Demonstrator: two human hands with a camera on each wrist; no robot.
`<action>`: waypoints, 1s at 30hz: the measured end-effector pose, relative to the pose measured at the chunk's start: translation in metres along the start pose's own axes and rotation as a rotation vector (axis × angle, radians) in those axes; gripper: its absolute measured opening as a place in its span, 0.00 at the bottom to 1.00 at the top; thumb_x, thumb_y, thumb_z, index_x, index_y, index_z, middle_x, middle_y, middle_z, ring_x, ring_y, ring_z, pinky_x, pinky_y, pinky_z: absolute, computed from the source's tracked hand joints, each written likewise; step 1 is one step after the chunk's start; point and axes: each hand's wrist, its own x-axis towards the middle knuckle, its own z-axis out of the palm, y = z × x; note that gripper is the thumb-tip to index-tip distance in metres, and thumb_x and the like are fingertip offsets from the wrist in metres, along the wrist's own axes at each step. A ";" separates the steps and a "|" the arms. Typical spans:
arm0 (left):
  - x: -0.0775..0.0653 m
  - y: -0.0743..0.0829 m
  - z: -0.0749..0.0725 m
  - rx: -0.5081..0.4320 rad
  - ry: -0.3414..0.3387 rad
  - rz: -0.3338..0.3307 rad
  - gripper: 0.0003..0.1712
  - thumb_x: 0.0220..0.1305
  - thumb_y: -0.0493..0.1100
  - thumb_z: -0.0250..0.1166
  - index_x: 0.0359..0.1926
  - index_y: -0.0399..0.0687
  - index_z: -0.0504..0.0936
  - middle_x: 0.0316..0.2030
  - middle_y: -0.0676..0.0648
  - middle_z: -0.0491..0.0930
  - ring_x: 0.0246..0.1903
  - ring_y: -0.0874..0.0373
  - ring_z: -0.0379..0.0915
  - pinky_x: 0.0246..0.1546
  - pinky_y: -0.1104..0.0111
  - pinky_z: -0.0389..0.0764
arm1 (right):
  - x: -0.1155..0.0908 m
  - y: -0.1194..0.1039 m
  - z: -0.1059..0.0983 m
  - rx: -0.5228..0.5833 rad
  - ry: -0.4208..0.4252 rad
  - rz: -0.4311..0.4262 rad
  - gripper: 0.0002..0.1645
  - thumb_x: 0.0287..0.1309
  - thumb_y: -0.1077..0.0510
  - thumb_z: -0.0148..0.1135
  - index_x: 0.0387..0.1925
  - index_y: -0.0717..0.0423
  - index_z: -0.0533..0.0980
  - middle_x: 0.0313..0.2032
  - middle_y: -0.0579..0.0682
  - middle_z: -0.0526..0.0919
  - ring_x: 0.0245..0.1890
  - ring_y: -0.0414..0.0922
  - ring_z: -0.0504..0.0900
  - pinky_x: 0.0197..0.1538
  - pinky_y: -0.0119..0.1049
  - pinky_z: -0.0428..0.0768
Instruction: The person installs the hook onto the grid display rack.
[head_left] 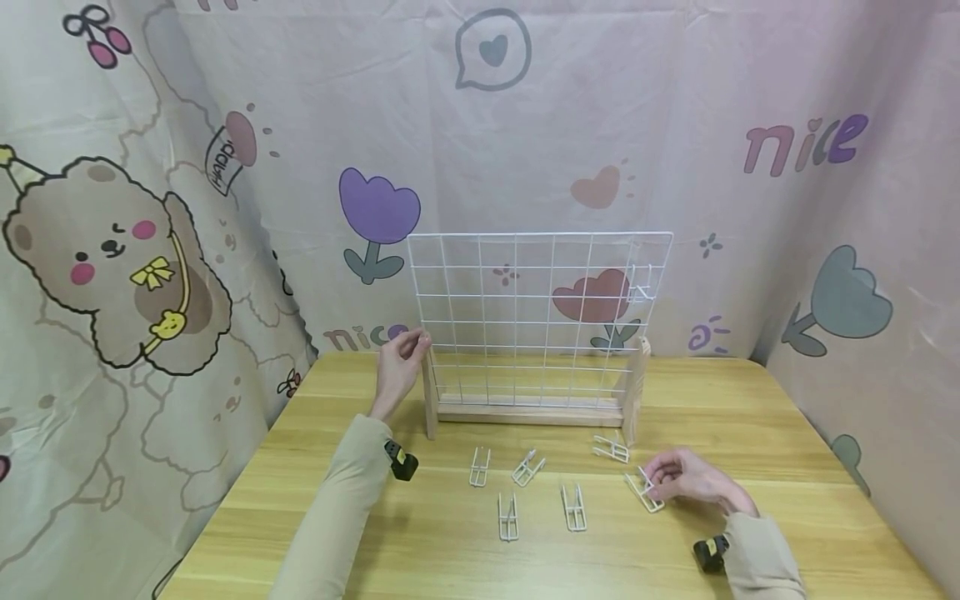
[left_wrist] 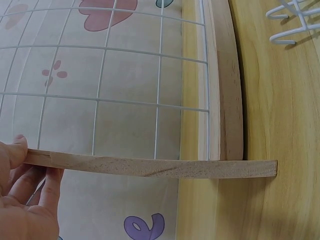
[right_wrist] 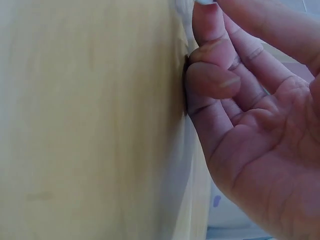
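A white wire grid panel [head_left: 515,322] stands upright in a wooden base [head_left: 532,413] with a side post at each end. My left hand [head_left: 397,371] holds the top of the left post [head_left: 431,400]; in the left wrist view its thumb and fingers lie on either side of the post's end [left_wrist: 150,166]. Low over the table at the right, my right hand [head_left: 688,477] pinches a white wire hook [head_left: 642,490]. The right wrist view shows that hand's curled fingers [right_wrist: 215,80], with only a pale bit of the hook at the top edge.
Several more white wire hooks [head_left: 508,518] lie spread on the wooden table [head_left: 300,500] before the stand, one [head_left: 612,448] close to the right post [head_left: 634,392]. Another hook [head_left: 639,292] hangs on the grid's upper right. A patterned curtain [head_left: 487,133] rises behind the table.
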 end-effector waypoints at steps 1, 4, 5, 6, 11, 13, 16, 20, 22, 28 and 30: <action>0.000 0.000 0.000 0.002 0.001 0.000 0.23 0.71 0.42 0.63 0.62 0.33 0.77 0.57 0.33 0.81 0.58 0.40 0.80 0.62 0.52 0.80 | 0.000 0.000 0.000 0.005 -0.001 -0.002 0.21 0.52 0.67 0.70 0.43 0.80 0.74 0.29 0.41 0.82 0.28 0.32 0.78 0.31 0.23 0.78; 0.000 0.000 0.000 0.005 0.001 -0.004 0.23 0.71 0.42 0.64 0.61 0.33 0.77 0.57 0.33 0.81 0.58 0.40 0.80 0.61 0.53 0.81 | -0.001 0.000 0.000 0.028 -0.009 -0.007 0.21 0.53 0.67 0.69 0.42 0.81 0.73 0.28 0.39 0.82 0.26 0.31 0.77 0.29 0.22 0.77; 0.000 0.001 0.000 0.004 0.000 -0.005 0.23 0.71 0.42 0.64 0.61 0.34 0.77 0.57 0.33 0.81 0.58 0.40 0.80 0.61 0.53 0.81 | -0.001 0.001 0.000 0.036 -0.012 -0.010 0.22 0.54 0.67 0.69 0.42 0.82 0.72 0.27 0.39 0.82 0.26 0.31 0.76 0.28 0.22 0.76; -0.001 0.001 0.000 0.001 -0.002 -0.007 0.23 0.71 0.42 0.64 0.61 0.34 0.77 0.58 0.33 0.81 0.59 0.40 0.80 0.62 0.53 0.80 | -0.001 0.001 0.000 0.043 -0.014 -0.013 0.22 0.54 0.67 0.69 0.42 0.83 0.72 0.27 0.38 0.82 0.25 0.30 0.76 0.27 0.22 0.76; 0.000 0.002 -0.001 -0.002 -0.015 -0.020 0.23 0.72 0.41 0.63 0.63 0.32 0.76 0.59 0.32 0.79 0.60 0.39 0.78 0.63 0.53 0.79 | -0.003 0.003 0.000 0.051 -0.018 -0.025 0.21 0.57 0.66 0.67 0.40 0.83 0.71 0.26 0.37 0.83 0.24 0.30 0.75 0.26 0.22 0.75; 0.000 0.002 -0.001 -0.003 -0.015 -0.018 0.23 0.72 0.41 0.63 0.62 0.32 0.76 0.59 0.32 0.79 0.60 0.39 0.79 0.63 0.53 0.79 | -0.004 0.003 -0.001 0.038 -0.011 -0.022 0.20 0.59 0.65 0.67 0.40 0.82 0.72 0.27 0.37 0.83 0.24 0.30 0.75 0.26 0.22 0.75; -0.001 0.003 -0.002 -0.001 -0.011 -0.007 0.23 0.72 0.42 0.63 0.62 0.33 0.77 0.58 0.33 0.80 0.59 0.40 0.80 0.62 0.53 0.80 | -0.005 0.003 -0.001 0.028 0.002 -0.005 0.19 0.59 0.63 0.68 0.39 0.80 0.74 0.27 0.37 0.84 0.24 0.30 0.77 0.27 0.22 0.77; -0.002 0.004 -0.002 -0.001 -0.012 -0.009 0.22 0.72 0.42 0.63 0.61 0.34 0.78 0.58 0.33 0.80 0.60 0.40 0.79 0.62 0.52 0.80 | -0.006 0.003 -0.001 0.052 0.007 -0.010 0.20 0.59 0.63 0.68 0.40 0.81 0.74 0.27 0.37 0.85 0.25 0.30 0.78 0.28 0.23 0.78; -0.002 0.003 -0.002 -0.003 -0.011 -0.012 0.22 0.71 0.42 0.63 0.62 0.34 0.77 0.59 0.33 0.80 0.60 0.41 0.79 0.63 0.53 0.80 | -0.007 0.003 -0.001 0.073 0.002 -0.027 0.20 0.60 0.64 0.67 0.40 0.83 0.73 0.27 0.37 0.85 0.25 0.30 0.77 0.27 0.23 0.78; -0.001 0.002 -0.002 0.002 -0.014 -0.003 0.23 0.73 0.42 0.62 0.62 0.34 0.77 0.58 0.33 0.80 0.60 0.40 0.79 0.63 0.51 0.79 | -0.007 0.000 -0.001 0.124 0.003 -0.058 0.18 0.61 0.67 0.64 0.42 0.83 0.72 0.31 0.39 0.87 0.29 0.34 0.83 0.33 0.28 0.85; -0.001 0.002 -0.002 -0.004 -0.015 -0.005 0.23 0.73 0.42 0.62 0.62 0.34 0.77 0.58 0.33 0.80 0.60 0.40 0.79 0.63 0.52 0.79 | -0.008 -0.003 0.000 0.131 0.009 -0.067 0.18 0.61 0.67 0.64 0.42 0.82 0.72 0.34 0.42 0.87 0.32 0.38 0.86 0.36 0.33 0.88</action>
